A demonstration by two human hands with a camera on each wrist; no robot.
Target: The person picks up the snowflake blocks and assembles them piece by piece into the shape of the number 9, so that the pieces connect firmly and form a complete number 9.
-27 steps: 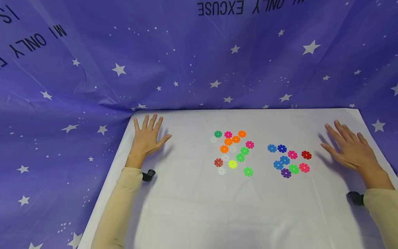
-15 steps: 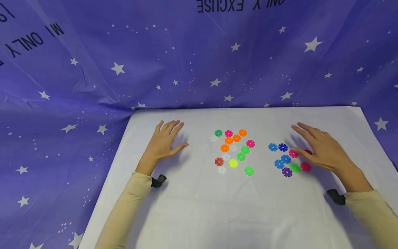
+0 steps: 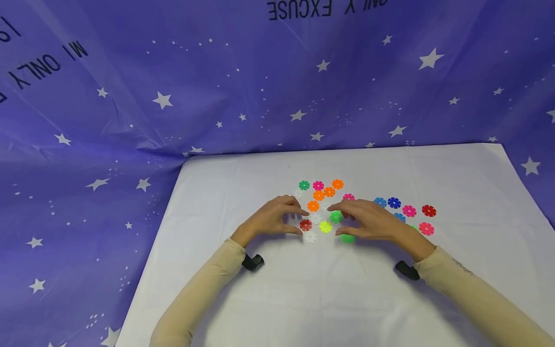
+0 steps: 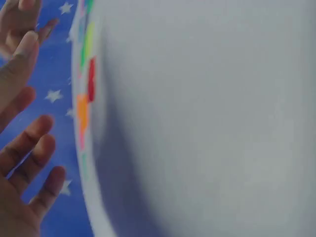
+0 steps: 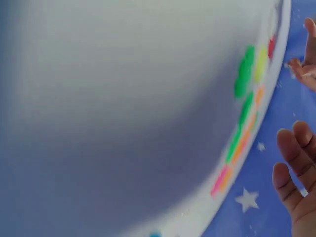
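Observation:
Notched plastic discs in many colours lie flat on the white-covered table. My left hand (image 3: 275, 217) hovers at the left side of the larger group, thumb and fingers apart, beside a brownish-red disc (image 3: 305, 225) and a white disc (image 3: 310, 237). Opposite it, my right hand (image 3: 368, 220) is over the group's right side, fingers loosely bent, partly covering a green disc (image 3: 347, 238). Between the hands lie a yellow disc (image 3: 325, 227) and another green disc (image 3: 336, 217). Neither hand holds anything. Both wrist views show spread fingers (image 4: 34, 148) above the table.
Further right lies a second group with a dark blue disc (image 3: 394, 203), a pink disc (image 3: 409, 211) and a red disc (image 3: 429, 210), partly hidden by my right forearm. A purple star-patterned cloth (image 3: 243, 72) hangs behind the white table (image 3: 303, 299).
Both hands have moved inward from the table's sides to the larger group of discs, their spread fingers becoming more bent. The discs have stayed where they were.

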